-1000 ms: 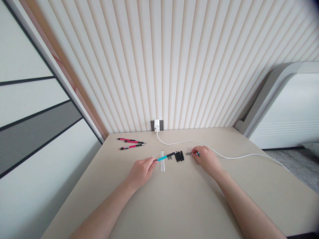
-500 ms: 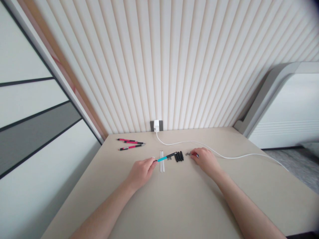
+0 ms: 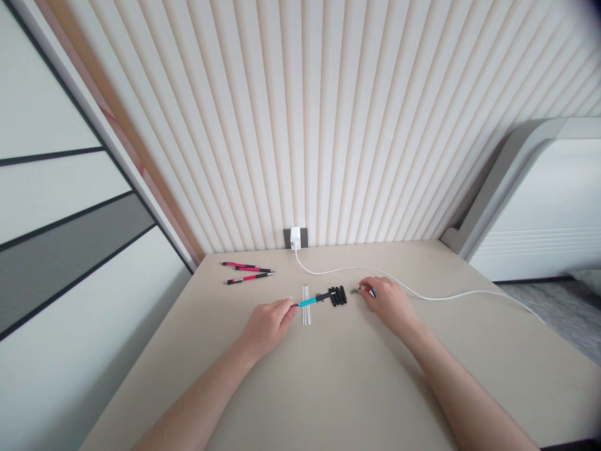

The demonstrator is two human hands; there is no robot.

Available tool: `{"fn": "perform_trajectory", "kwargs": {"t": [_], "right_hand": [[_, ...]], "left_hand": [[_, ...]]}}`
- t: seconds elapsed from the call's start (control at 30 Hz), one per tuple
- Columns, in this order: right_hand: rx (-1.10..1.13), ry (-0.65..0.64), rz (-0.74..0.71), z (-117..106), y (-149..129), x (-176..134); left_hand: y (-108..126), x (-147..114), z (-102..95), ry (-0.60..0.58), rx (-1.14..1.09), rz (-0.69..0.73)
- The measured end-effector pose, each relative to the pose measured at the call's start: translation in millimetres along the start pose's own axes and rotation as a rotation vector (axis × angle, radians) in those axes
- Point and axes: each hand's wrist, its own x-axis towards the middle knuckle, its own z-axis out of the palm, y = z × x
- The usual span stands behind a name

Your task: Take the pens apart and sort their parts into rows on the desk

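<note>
My left hand is closed around the rear end of a blue-and-black pen. The pen points right, across several thin white sticks, and its black front end overlaps a row of several black grips. My right hand is closed in a pinch beside a few small metal pieces. A bit of something dark blue shows between its fingers, but its kind is hidden. Tiny white pieces lie behind my left fingers.
Red-and-black pens lie at the back left of the table. A white charger is plugged in at the wall, and its white cable runs behind my right hand to the right edge.
The pen's front end has dipped slightly, so the pen lies flatter over the sticks and grips. My right hand stays almost in place by the metal pieces.
</note>
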Motion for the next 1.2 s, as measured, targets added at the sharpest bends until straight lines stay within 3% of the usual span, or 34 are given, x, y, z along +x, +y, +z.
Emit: {"fn": "perform_trajectory", "kwargs": {"t": [0.1,0.17,0.3,0.47,0.53,0.73,1.03,1.1,1.2], "right_hand": [[0.158,0.071,-0.092,-4,-17,-6],[0.344,0.040,-0.156,-3,-32,-11],[0.588,-0.248,-0.135,2,-52,-19],[0.729,-0.648,-0.129,0,-55,-27],[0.765,-0.708,-0.117,-2,-54,-28],[0.547,-0.464,-0.202,7,-57,-27],[0.336,-0.352,-0.227,15,-61,-35],[0.345,-0.318,-0.228,14,-64,-36],[0.436,-0.268,-0.236,10,-67,-36]], "left_hand": [[2,1,-2.4,-0.012,-0.002,0.081],[3,2,-3.9,-0.032,0.013,0.138],[5,2,-4.7,-0.042,0.075,0.197],[5,2,-4.0,0.012,0.122,0.246],[6,2,-5.1,0.005,0.118,0.256],[10,2,-8.5,-0.099,0.111,0.265],[16,1,-6.4,-0.224,-0.132,0.095],[16,2,-6.2,-0.217,-0.166,0.076],[11,3,-7.6,-0.099,-0.096,0.165]]}}
